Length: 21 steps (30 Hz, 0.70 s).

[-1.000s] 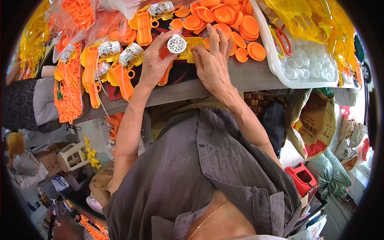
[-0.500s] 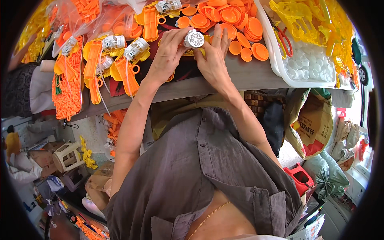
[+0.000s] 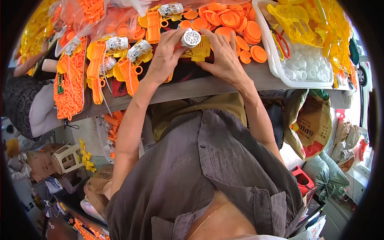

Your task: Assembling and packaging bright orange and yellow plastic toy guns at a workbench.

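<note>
Fingers and thumb of my left hand (image 3: 165, 58) are closed around a white round plastic part (image 3: 191, 38) with ring-shaped openings on its top. Just right of it is a flat yellow plastic piece (image 3: 202, 49) with small holes. My right hand (image 3: 226, 58) spans this piece, index finger at its far edge and thumb at its near edge. Whether the yellow piece is joined to the white part cannot be made out. Left of my hands lie several orange and yellow toy-like assemblies (image 3: 129, 76) with white cylinders (image 3: 139, 50) on them.
Orange discs (image 3: 230, 19) are heaped behind my right hand. A white tray (image 3: 273, 64) at the right holds small clear cups (image 3: 306, 66), yellow parts and red-handled scissors (image 3: 285, 45). Small orange pieces (image 3: 69, 96) fill a tray at left. Another person's arm (image 3: 30, 64) shows far left.
My right hand has spread wider and drawn off the white part, baring the yellow piece. The white part has shifted slightly left and nearer. At far left, another person's arm has come into view.
</note>
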Each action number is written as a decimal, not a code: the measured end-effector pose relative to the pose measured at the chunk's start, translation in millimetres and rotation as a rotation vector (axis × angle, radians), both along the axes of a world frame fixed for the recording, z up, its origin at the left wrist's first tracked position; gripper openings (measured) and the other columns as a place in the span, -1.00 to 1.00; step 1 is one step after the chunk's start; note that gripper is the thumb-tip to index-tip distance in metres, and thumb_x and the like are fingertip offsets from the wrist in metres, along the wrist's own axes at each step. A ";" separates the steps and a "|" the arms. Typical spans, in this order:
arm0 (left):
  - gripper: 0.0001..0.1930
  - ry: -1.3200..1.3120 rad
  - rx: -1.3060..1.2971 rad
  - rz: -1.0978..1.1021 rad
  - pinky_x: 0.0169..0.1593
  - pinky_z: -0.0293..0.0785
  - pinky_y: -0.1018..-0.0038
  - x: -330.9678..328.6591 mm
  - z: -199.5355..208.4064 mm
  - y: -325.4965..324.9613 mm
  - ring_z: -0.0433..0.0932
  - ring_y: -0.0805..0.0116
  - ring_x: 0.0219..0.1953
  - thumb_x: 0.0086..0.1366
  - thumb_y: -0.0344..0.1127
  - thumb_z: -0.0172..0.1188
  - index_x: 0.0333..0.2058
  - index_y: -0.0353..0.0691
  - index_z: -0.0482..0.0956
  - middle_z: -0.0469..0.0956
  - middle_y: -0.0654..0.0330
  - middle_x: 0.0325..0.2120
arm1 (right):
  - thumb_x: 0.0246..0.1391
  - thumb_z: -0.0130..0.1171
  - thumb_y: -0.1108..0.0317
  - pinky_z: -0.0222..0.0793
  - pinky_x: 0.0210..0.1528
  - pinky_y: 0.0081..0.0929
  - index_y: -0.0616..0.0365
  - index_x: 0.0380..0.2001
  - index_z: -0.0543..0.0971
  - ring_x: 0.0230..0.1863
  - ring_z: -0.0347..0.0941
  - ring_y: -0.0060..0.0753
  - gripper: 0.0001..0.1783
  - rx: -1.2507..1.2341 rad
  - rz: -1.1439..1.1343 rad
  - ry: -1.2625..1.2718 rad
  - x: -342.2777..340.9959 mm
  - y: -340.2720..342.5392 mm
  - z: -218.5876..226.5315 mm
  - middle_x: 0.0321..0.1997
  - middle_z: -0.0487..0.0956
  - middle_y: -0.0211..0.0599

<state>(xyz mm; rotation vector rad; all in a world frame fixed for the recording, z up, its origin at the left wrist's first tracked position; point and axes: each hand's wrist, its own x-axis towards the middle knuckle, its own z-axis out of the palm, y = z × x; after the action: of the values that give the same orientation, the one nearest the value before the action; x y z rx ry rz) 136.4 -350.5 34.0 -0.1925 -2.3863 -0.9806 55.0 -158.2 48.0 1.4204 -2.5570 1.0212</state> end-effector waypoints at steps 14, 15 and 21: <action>-0.53 -0.222 -0.037 -0.268 0.04 0.43 0.35 -8.2 53.4 -26.9 0.52 0.14 -0.03 0.26 -0.48 0.20 0.16 -0.22 0.45 0.48 0.10 -0.09 | -0.12 0.43 0.30 0.23 0.32 -0.29 0.14 0.32 0.30 0.28 0.34 -0.17 -0.11 -0.286 0.092 -0.405 -0.4 -7.7 25.3 0.24 0.42 -0.09; -0.54 -0.237 -0.052 -0.257 0.04 0.43 0.35 -8.9 52.2 -25.9 0.51 0.12 -0.03 0.26 -0.49 0.19 0.16 -0.23 0.45 0.48 0.09 -0.10 | -0.12 0.43 0.30 0.23 0.32 -0.30 0.15 0.32 0.30 0.28 0.34 -0.17 -0.11 -0.286 0.084 -0.403 -1.5 -6.7 24.5 0.24 0.42 -0.09; -0.55 -0.229 -0.057 -0.216 0.04 0.44 0.30 -12.0 46.2 -24.7 0.51 0.05 -0.01 0.24 -0.50 0.18 0.13 -0.27 0.45 0.50 0.02 -0.07 | -0.10 0.45 0.28 0.21 0.33 -0.33 0.21 0.32 0.30 0.28 0.34 -0.21 -0.10 -0.297 0.092 -0.436 -6.6 -5.7 20.6 0.25 0.43 -0.07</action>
<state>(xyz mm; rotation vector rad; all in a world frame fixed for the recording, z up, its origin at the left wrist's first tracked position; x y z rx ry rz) 124.4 -375.2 80.2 -0.3839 -2.6467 -1.0834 48.4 -163.9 68.6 1.3654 -2.4643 1.8140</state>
